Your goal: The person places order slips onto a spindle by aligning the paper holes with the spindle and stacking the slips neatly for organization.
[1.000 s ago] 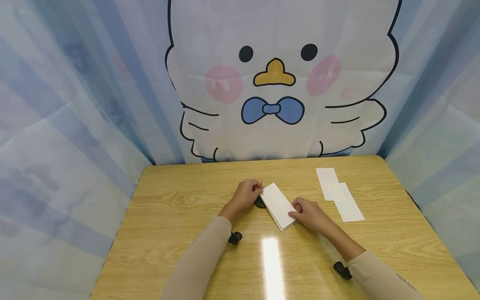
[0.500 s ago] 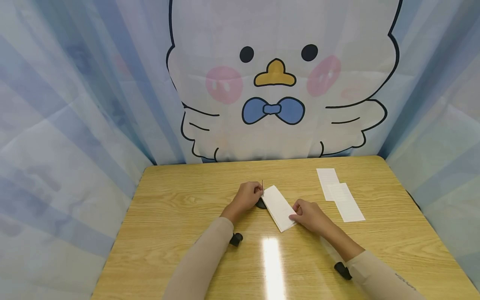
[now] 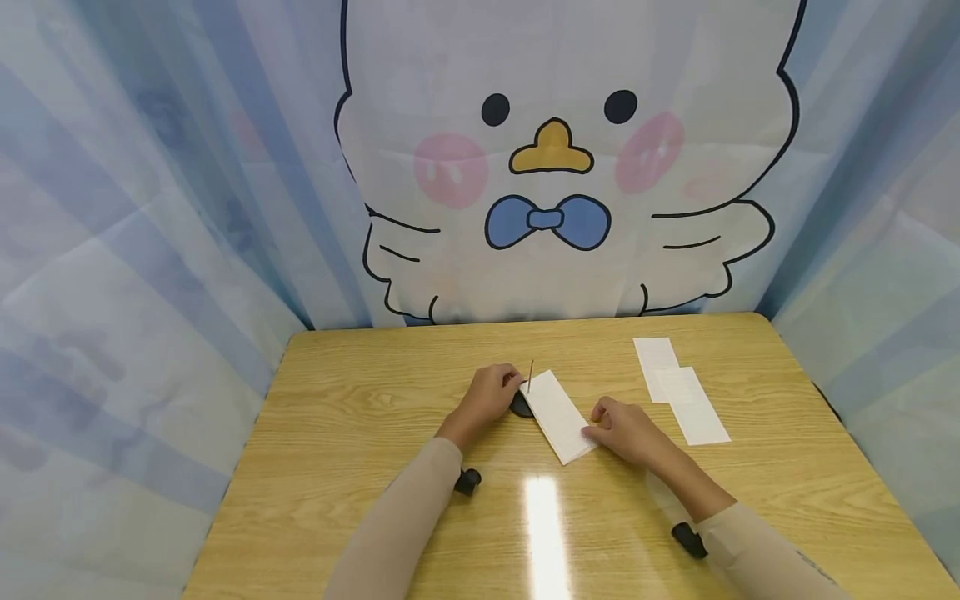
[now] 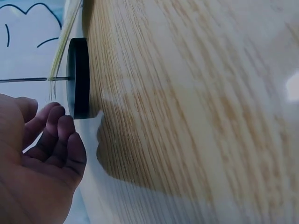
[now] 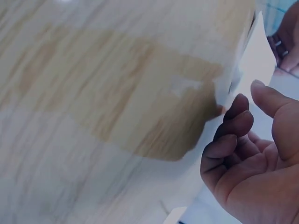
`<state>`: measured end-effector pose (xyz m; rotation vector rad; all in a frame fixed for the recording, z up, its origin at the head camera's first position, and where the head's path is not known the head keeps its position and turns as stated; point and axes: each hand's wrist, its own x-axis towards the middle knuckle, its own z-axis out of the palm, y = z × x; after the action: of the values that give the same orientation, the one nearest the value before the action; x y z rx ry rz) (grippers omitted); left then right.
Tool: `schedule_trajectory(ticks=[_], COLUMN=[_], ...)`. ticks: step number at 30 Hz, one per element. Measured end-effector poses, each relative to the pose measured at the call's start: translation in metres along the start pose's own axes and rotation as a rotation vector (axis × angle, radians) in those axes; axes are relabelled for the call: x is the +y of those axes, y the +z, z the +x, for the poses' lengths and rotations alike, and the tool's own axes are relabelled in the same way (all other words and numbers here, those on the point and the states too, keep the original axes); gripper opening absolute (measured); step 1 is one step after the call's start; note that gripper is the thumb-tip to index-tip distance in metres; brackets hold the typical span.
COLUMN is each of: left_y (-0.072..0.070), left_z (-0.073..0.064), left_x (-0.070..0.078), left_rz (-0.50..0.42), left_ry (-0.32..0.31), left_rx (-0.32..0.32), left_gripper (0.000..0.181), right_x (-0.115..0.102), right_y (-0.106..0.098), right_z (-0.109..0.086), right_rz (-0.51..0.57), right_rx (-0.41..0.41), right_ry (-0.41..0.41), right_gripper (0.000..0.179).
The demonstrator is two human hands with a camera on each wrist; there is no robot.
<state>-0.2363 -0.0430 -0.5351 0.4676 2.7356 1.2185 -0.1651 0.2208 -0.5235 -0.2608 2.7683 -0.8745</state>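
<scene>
- Base [image 3: 521, 406] on the table [image 3: 375, 417], under the paper stack's [image 3: 557, 421] far left end
- Left hand [image 3: 486, 395] left of stack
- Right hand [image 3: 626, 430] at its near right corner
- Two slips [image 3: 693, 408] farther right

A curtained tabletop booth, though whether in a home, office or studio we cannot tell.
We face a white cartoon-bird cloth backdrop [image 3: 555, 279] at twelve o'clock, a pale blue patterned fabric curtain [image 3: 135, 275] at ten and a similar blue-and-white fabric curtain [image 3: 877, 267] at two, around a glossy yellow-brown wood-grain table [image 3: 337, 433].
</scene>
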Motion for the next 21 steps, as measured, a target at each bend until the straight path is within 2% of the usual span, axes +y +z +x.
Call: schedule_trajectory(ticks=[7, 11, 15, 21], left_y=[-0.007, -0.009, -0.009, -0.009], left_z=[-0.004, -0.008, -0.012, -0.016], left_x=[-0.006, -0.009, -0.011, -0.013], left_rz=[-0.05, -0.107, -0.14, -0.106], left_ry=[-0.007, -0.012, -0.035, -0.046], left_rx=[0.0, -0.041, -0.072, -0.085], left_gripper=[0.022, 0.023, 0.032, 0.045], right_x=[0.012, 0.025, 0.036, 0.051], right_y=[-0.015, -0.026, -0.039, -0.058], right_z=[-0.001, -0.005, -0.007, -0.011], right_rz=[0.035, 0.04, 0.047, 0.044], right_rx=[0.03, 0.066, 0.11, 0.154], right_ry=[0.016, 0.03, 0.041, 0.072], right_gripper=[0.028, 0.032, 0.036, 0.045])
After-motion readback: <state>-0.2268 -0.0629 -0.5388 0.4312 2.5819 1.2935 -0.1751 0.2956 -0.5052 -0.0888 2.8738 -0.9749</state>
